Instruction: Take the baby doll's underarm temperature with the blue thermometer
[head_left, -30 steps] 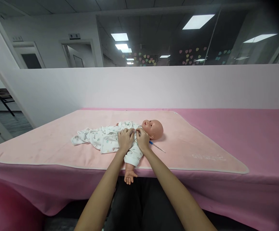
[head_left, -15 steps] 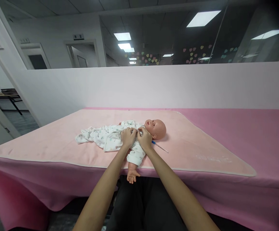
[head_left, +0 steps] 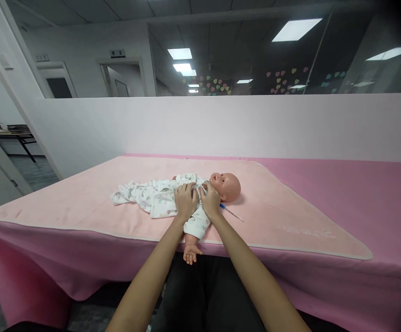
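Observation:
A baby doll (head_left: 230, 186) lies on its back across the table, head to the right, dressed in a white patterned outfit (head_left: 162, 198). At the doll's upper chest my left hand (head_left: 185, 199) has its fingers bent over the front of the outfit, pinching the cloth. My right hand (head_left: 210, 199) pinches the outfit close to the neck, just below the doll's chin. The fingertips of both hands nearly meet, and the exact bit of cloth between them is hard to see. One doll arm hangs past the table edge between my forearms.
Beside the doll's neck lies a thin thermometer-like stick with a blue end (head_left: 232, 213). A peach mat (head_left: 286, 221) covers much of the pink tablecloth (head_left: 387, 207). Behind the table stands a low white wall (head_left: 255, 124) with glass above.
My fingers have shifted slightly at the doll's chest, and a bit of white cloth now shows between them. The whole view has moved a little; the doll lies as before.

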Action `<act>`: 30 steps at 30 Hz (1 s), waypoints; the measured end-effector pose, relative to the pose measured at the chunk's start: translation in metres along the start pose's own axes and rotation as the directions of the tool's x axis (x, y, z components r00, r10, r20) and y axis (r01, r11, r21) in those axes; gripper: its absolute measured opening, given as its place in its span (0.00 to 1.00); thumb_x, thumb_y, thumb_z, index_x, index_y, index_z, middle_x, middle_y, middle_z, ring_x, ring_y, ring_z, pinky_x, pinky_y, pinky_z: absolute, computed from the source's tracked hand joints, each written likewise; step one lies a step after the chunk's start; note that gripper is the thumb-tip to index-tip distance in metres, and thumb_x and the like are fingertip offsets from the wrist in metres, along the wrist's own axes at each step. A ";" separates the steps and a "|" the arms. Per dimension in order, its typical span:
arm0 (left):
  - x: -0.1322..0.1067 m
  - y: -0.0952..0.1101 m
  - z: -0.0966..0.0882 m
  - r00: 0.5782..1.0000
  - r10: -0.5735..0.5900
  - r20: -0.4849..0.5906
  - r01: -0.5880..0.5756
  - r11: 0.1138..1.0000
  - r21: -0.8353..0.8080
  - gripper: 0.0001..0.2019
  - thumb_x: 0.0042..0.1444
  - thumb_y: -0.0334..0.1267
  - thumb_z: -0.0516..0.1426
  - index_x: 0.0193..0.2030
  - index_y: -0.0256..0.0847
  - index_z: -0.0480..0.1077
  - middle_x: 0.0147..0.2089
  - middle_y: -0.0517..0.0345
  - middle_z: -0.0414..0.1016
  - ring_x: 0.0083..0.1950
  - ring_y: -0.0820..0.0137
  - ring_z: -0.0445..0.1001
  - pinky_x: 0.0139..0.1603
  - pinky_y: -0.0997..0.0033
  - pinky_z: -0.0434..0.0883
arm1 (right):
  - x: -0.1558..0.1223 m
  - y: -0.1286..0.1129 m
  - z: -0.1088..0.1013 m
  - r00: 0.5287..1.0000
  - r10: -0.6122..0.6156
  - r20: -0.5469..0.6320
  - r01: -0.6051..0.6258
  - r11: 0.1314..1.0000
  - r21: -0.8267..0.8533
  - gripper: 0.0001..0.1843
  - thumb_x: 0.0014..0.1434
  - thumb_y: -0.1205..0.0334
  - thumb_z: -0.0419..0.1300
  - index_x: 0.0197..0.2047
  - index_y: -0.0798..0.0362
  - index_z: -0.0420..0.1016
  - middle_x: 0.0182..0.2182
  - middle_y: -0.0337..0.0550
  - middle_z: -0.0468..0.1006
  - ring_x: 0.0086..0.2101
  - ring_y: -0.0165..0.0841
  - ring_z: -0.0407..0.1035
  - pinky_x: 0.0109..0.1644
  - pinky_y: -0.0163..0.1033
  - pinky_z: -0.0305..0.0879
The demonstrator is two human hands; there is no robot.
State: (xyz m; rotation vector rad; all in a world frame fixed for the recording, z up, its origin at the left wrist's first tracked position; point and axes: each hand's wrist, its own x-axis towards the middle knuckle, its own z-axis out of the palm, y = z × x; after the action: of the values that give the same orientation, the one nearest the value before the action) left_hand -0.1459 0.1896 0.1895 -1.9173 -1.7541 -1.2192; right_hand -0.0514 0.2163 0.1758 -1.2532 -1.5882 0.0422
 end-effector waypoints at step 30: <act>-0.004 -0.033 -0.018 0.998 0.054 -0.042 -0.052 0.998 0.037 0.12 0.54 0.35 0.45 0.40 0.42 0.66 0.41 0.54 0.69 0.45 0.66 0.64 0.51 0.64 0.54 | 0.004 -0.028 0.019 0.980 -0.182 0.083 0.181 0.983 0.023 0.08 0.52 0.63 0.51 0.32 0.50 0.71 0.32 0.39 0.70 0.33 0.29 0.66 0.37 0.31 0.59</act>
State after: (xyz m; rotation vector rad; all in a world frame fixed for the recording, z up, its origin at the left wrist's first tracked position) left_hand -0.1824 0.1821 0.1871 -1.8910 -1.6810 -1.1934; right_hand -0.0839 0.2175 0.1864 -1.1023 -1.7669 -0.0088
